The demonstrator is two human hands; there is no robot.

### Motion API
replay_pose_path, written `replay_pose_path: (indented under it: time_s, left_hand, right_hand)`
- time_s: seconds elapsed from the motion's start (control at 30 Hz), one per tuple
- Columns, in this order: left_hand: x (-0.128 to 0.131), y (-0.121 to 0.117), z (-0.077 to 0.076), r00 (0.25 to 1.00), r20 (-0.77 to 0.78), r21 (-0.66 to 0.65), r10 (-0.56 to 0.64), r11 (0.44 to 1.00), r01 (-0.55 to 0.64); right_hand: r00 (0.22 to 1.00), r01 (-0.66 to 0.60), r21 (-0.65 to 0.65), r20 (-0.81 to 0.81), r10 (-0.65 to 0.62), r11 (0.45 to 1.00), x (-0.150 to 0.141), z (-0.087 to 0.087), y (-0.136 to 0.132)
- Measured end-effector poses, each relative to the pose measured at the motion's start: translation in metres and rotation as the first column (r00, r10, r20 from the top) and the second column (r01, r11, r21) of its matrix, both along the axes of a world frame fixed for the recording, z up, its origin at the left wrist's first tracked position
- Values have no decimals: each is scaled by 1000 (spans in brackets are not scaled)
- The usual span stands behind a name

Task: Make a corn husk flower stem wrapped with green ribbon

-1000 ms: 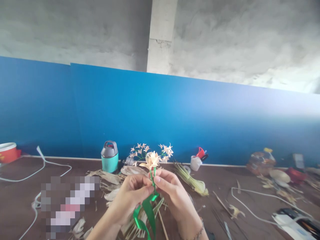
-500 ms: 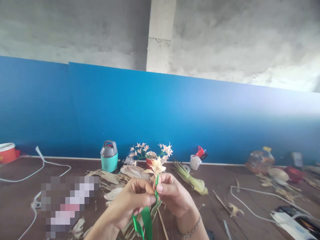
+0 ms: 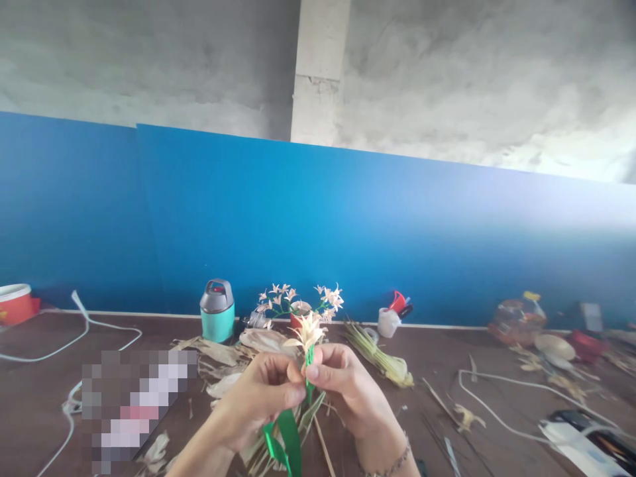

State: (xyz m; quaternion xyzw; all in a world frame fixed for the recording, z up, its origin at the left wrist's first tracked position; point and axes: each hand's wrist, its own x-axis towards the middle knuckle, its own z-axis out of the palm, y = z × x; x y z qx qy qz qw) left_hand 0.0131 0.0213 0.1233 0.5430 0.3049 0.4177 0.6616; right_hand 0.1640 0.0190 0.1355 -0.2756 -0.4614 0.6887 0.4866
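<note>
A cream handmade flower (image 3: 308, 331) with pointed petals stands upright between my hands, its stem wrapped in green. My right hand (image 3: 342, 387) is closed, thumb and fingers pinching the green stem just under the petals. To its left, my left hand (image 3: 265, 394) is also closed, its thumb and forefinger pressed together beside the stem on the green ribbon. The ribbon (image 3: 289, 437) hangs in a loop below my fingers. Behind the flower, a small red pot (image 3: 297, 320) carries curved green sprays of little pale flowers (image 3: 329, 299).
Dried husks (image 3: 218, 351) lie beyond my left hand, near a teal flask (image 3: 217, 321). A bundle of pale green stalks (image 3: 380, 358) lies to the right, by a white cup (image 3: 389, 322) with red-handled tools. White cords (image 3: 501, 414) cross the table (image 3: 422, 371). A blue panel (image 3: 318, 218) stands behind.
The flower has moved slightly right and down from a second ago, uncovering the red pot. My fingers have shifted along the green stem, and the hanging ribbon has swung a little.
</note>
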Motion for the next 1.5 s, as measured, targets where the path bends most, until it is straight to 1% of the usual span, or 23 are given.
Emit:
replay_pose_path:
  time_s: [0.1, 0.17, 0.23, 0.3, 0.43, 0.5, 0.57, 0.73, 0.83, 0.9, 1.0, 1.13, 1.2, 1.27, 1.33, 1.37, 1.43, 1.5]
  left_hand:
    - [4, -1, 3, 983, -149, 105, 111, 990, -96]
    - [6, 0, 3, 953, -232, 174, 198, 972, -159]
    - [7, 1, 3, 930, -270, 204, 251, 958, -200]
    - [7, 2, 3, 930, -270, 185, 251, 961, -205]
    - [4, 3, 2, 960, -233, 65, 155, 988, -143]
    - [3, 2, 1, 973, -197, 13, 117, 993, -116]
    - [3, 2, -1, 981, -164, -12, 103, 994, -106]
    - [5, 1, -1, 985, -128, -14, 112, 993, -115]
    - [5, 2, 0, 987, -125, 21, 104, 995, -102]
    - [5, 2, 0, 982, -153, 61, 112, 993, -104]
    - [6, 2, 1, 962, -218, 160, 162, 979, -129]
    - [11, 1, -3, 912, -299, 252, 280, 945, -208]
    - [15, 2, -10, 872, -326, 307, 366, 913, -268]
    - [19, 3, -18, 821, -333, 367, 463, 866, -339]
    - [22, 4, -23, 791, -329, 394, 516, 836, -382]
    - [23, 4, -23, 793, -317, 392, 521, 833, -391]
    - [25, 4, -21, 822, -290, 348, 490, 854, -386]
    - [25, 3, -17, 854, -273, 287, 442, 885, -366]
  right_hand:
    - [984, 139, 48, 106, -143, 989, -1, 2, 0]
    - [944, 232, 113, 215, -252, 966, -1, 1, 1]
    - [899, 272, 162, 309, -311, 948, -1, 0, 2]
    - [889, 259, 169, 344, -304, 951, 0, 0, 3]
    - [937, 178, 126, 282, -208, 976, 3, 1, 2]
    - [943, 169, 118, 268, -195, 979, 5, 2, 1]
    - [944, 168, 118, 267, -194, 979, 6, 3, 0]
    - [944, 164, 113, 269, -189, 980, 6, -1, 0]
    - [939, 169, 124, 280, -198, 978, 5, -2, 1]
    - [924, 189, 147, 309, -227, 971, 5, -1, 0]
    - [872, 245, 199, 383, -305, 949, 3, 2, -1]
    - [773, 307, 308, 472, -424, 901, 0, 2, 0]
    - [706, 330, 378, 509, -492, 865, -2, -2, 3]
    - [625, 348, 451, 542, -562, 822, -4, -7, 5]
    - [543, 358, 526, 555, -630, 772, -6, -11, 6]
    - [510, 358, 557, 555, -657, 749, -6, -12, 6]
    - [463, 352, 596, 558, -688, 721, -7, -12, 5]
    - [445, 346, 598, 574, -688, 723, -7, -10, 4]
